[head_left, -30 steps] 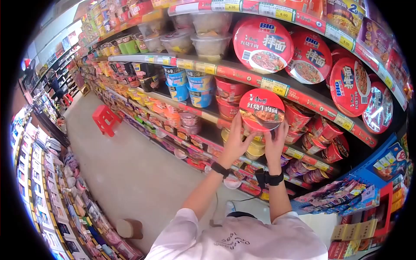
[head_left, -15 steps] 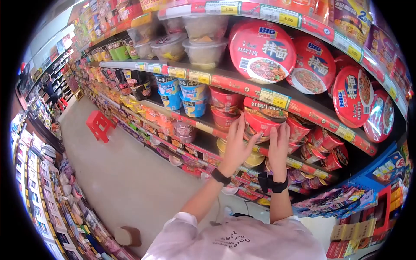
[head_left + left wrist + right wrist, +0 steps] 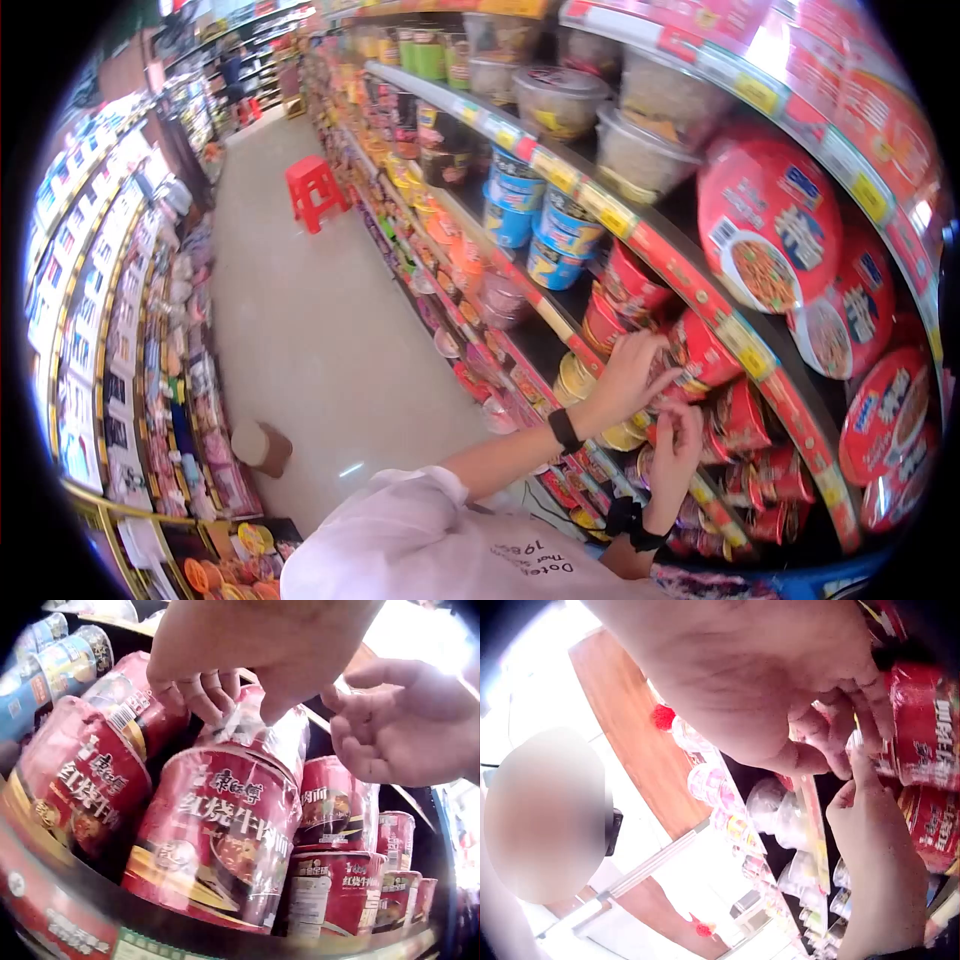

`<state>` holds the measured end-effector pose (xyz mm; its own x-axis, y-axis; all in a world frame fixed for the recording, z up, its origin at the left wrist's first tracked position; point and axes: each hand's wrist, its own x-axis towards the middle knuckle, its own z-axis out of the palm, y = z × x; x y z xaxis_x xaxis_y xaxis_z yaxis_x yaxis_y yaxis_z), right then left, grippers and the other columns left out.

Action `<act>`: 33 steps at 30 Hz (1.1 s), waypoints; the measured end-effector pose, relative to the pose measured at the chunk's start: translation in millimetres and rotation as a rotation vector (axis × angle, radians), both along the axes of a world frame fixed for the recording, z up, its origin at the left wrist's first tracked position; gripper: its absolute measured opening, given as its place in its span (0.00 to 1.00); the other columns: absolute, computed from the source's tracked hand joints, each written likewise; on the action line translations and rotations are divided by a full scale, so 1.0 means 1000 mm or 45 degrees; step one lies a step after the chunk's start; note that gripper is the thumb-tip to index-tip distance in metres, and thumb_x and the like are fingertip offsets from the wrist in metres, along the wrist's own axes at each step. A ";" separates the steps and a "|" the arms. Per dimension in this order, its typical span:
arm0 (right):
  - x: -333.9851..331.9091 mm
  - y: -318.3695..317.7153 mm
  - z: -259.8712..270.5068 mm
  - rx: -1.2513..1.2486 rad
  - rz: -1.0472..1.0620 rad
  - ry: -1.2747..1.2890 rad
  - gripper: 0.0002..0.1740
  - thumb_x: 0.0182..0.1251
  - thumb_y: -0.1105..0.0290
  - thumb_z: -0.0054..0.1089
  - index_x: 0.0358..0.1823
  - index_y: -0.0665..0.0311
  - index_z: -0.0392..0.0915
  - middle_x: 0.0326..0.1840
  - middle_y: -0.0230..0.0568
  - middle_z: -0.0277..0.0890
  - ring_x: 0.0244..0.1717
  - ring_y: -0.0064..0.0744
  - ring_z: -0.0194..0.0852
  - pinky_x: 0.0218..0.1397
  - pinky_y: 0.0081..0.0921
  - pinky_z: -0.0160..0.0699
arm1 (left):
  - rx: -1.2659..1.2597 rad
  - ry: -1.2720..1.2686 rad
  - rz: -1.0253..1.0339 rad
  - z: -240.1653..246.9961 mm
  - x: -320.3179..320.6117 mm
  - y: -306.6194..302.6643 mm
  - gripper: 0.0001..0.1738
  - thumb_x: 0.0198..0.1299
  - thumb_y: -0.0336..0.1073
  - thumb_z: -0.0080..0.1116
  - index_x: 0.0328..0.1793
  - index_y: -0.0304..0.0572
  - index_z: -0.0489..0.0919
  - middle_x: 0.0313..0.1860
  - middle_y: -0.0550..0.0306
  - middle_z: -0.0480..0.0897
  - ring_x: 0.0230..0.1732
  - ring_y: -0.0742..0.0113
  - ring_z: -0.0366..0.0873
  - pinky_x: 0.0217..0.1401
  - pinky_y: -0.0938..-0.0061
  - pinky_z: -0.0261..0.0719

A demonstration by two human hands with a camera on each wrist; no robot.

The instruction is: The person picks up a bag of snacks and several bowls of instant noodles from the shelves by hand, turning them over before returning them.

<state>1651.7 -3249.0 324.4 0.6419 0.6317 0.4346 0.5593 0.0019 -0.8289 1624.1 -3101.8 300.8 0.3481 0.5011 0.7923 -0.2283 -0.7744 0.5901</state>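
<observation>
My left hand is at a red instant noodle bucket on the shelf, its fingers bent over the bucket's upper part with the thumb to the right of them. That bucket sits on top of another red noodle bucket in clear wrap. Just right of it, my right hand hangs beside the shelf edge, fingers loosely curled and holding nothing. In the right wrist view the right hand partly hides the left hand's fingertips, while the back of the left hand shows below.
More red noodle buckets are stacked to the right. Blue noodle buckets stand to the left. Large red noodle bowls and clear tubs fill the shelf above. A red stool stands in the aisle.
The red bucket, earlier held up in both hands, has gone into the shelf on the stack. The right hand has come off it and drawn back. The head view has turned left.
</observation>
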 end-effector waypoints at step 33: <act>-0.174 0.477 -0.017 0.155 0.493 0.211 0.23 0.73 0.77 0.49 0.69 0.64 0.64 0.65 0.45 0.69 0.65 0.34 0.68 0.67 0.28 0.67 | -0.494 0.165 0.627 -0.048 -0.343 0.420 0.20 0.66 0.33 0.59 0.61 0.36 0.70 0.50 0.47 0.79 0.50 0.57 0.79 0.55 0.68 0.76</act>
